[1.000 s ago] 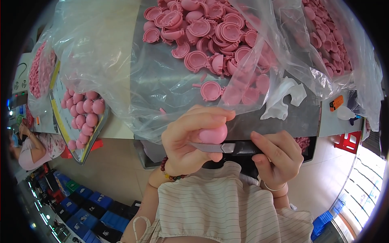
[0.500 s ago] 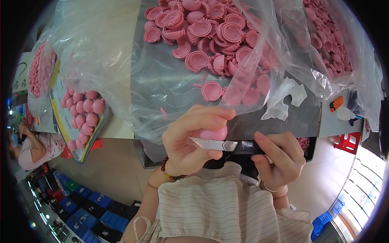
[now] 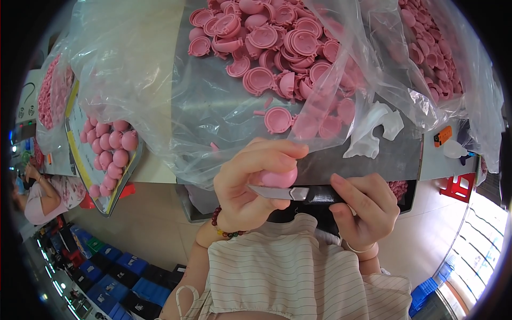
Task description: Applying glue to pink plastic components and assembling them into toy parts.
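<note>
Between the fingers and thumb of my left hand (image 3: 248,181) sits a pink plastic ball (image 3: 279,177). My right hand (image 3: 369,209) grips the black handle of a craft knife (image 3: 323,195). Its flat blade points left and lies across the lower side of the ball, close to my left thumb; whether the edge touches the ball I cannot tell. Beyond my hands, loose pink half-shells (image 3: 261,80) are heaped on clear plastic sheeting (image 3: 197,106). One open half-shell (image 3: 278,120) lies apart at the near side of the heap.
On the left, a yellow-edged tray (image 3: 114,194) holds several pink balls (image 3: 114,140). A crumpled white scrap (image 3: 375,131) and an orange object (image 3: 442,136) lie to the right. A bag of pink parts (image 3: 434,58) stands at the far right. Another person (image 3: 45,197) sits at far left.
The knife and my right hand have shifted slightly left, and the blade has turned a little, sitting lower against the ball. More of the ball shows above the blade. My left hand stays nearly still.
</note>
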Demonstrator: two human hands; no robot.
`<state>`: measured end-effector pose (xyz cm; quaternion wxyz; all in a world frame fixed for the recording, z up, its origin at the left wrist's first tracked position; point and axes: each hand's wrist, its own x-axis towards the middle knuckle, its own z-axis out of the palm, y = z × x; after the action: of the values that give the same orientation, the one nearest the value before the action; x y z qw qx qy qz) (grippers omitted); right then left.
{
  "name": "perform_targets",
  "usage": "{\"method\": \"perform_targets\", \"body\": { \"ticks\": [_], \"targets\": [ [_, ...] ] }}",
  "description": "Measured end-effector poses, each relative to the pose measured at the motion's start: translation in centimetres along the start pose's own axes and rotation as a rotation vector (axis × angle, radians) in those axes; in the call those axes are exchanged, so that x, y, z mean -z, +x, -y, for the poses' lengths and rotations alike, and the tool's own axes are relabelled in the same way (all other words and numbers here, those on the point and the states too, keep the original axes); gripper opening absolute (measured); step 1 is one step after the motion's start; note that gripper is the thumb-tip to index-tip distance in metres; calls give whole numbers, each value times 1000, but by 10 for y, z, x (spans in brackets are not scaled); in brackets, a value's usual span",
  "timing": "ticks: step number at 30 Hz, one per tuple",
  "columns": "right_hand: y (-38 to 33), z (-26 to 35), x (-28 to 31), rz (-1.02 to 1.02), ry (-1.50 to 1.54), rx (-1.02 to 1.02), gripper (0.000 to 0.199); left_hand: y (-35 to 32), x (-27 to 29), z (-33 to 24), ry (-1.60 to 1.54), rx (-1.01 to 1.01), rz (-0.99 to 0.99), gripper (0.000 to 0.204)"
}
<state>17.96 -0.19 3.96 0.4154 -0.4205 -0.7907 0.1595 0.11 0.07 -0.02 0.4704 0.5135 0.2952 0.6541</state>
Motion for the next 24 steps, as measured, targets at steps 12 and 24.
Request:
{"method": "perform_targets", "body": {
  "ticks": [12,24],
  "targets": [
    [3,0,0,37,70,-24,28,0,1,0,5,-13,2,45],
    [2,-1,2,29,48,-27,29,0,1,1,20,-6,19,45]
  ]
}}
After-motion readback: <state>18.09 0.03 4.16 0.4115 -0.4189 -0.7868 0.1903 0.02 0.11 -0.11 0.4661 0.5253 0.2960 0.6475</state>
